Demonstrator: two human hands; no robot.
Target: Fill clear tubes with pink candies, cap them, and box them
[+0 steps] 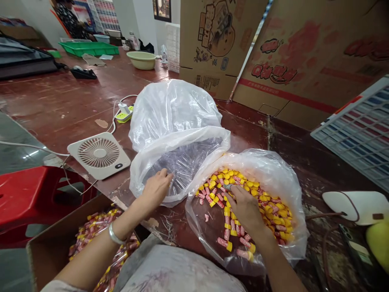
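Observation:
My left hand [157,187] is at the near left of an open white plastic bag [181,140] full of clear plastic pieces [185,164]. Its fingers are curled together, and what they pinch, if anything, is too small to make out. Over a second, translucent bag [278,168] my right hand [244,205] reaches down with fingers apart, touching or just above small pink tubes with yellow caps [227,221]. Something greyish covers a fingertip of that hand. Many more capped tubes [273,211] lie heaped at the bag's right side.
At lower left a cardboard box [45,247] holds wrapped tubes, beside a red stool [27,198]. A white fan [99,154] and power strip [124,115] stand left of the bags. Large cartons [285,61] and a white crate [358,129] border the right. A person [71,20] sits far back.

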